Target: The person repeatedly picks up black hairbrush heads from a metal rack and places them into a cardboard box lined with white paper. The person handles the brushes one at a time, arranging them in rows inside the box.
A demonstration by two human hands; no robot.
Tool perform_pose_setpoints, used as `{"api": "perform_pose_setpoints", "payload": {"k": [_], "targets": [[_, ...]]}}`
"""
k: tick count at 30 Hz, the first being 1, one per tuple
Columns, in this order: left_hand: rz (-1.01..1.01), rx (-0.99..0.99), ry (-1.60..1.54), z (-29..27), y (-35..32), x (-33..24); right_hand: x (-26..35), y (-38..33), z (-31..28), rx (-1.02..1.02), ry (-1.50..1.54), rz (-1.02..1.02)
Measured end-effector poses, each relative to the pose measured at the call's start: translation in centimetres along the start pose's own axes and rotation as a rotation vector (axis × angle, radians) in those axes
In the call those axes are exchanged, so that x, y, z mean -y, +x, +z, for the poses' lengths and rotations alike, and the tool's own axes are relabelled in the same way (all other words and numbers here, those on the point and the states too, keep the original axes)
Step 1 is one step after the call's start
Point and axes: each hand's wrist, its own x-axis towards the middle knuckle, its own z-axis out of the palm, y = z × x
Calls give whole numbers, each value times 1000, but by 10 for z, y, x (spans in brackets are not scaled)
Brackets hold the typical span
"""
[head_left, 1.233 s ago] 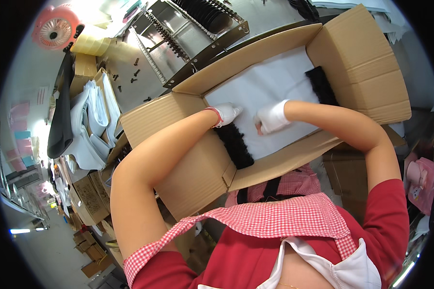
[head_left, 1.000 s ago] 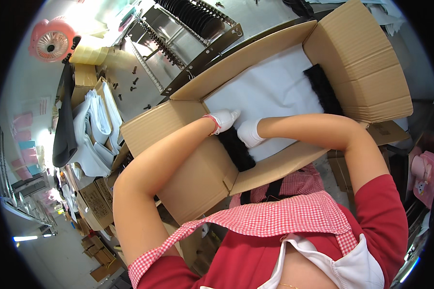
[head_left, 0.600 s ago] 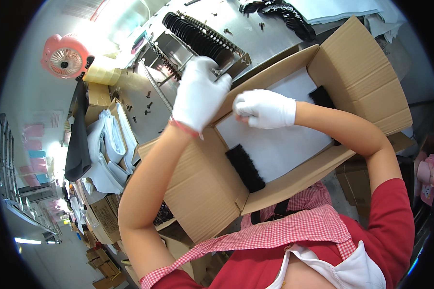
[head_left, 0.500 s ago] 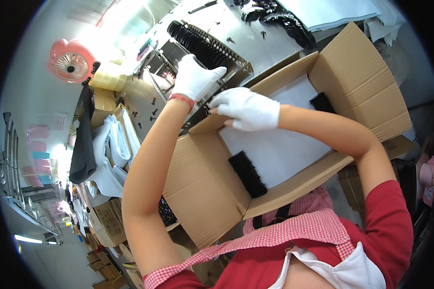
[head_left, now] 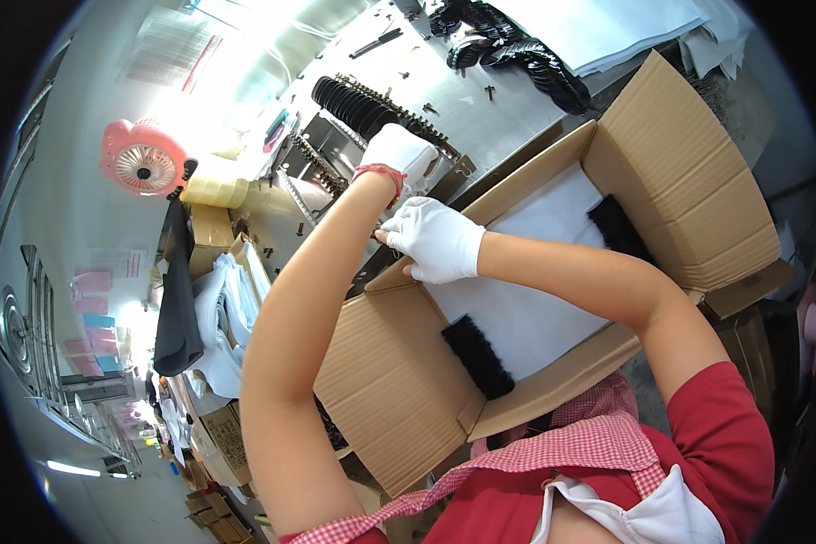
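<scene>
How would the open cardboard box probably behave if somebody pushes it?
The cardboard box would probably slide rather than roll, given its straight-edged sides. Its right flap may bend easily, since it is folded outward and visibly creased. Its weight is hard to judge: a white sheet hides whatever lies beneath.

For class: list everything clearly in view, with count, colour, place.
Cardboard box: 1, brown, centre right
Sheet: 1, white, inside the box
Fuzzy strips: 2, black, at the sheet's ends
Rack: 1, metallic, beyond the box
Screws: several, dark, around the rack
Shiny heap: 1, black, upper right
Papers: several, white, top right
Fan: 1, pink, upper left
Rolls: several, yellowish, below the fan
Apron: 1, red-white, bottom
Left hand: 1, white-gloved, over the rack
Right hand: 1, white-gloved, over the box's far edge
</scene>
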Motion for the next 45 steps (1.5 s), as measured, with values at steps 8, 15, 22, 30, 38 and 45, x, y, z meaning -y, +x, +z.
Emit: {"api": "perform_pose_setpoints", "payload": {"k": [8,15,22,30,38,45], "targets": [[200,51,683,4,1,-33,-1,1,4,-68,-87,-75],[-204,-285,157,-8,-47,33,3,-3,-9,-297,237,250],[135,-228,-3,13,-98,25,-2,15,-20,-440,344,226],[110,-471,-88,-28,-31,77,-41,12,-23,-328,205,247],[-6,-366,-73,-22,29,54,-59,18,-27,-178,190,233],[-55,-340,-57,-11,59,55,-54,22,-25,-177,227,175]]}}
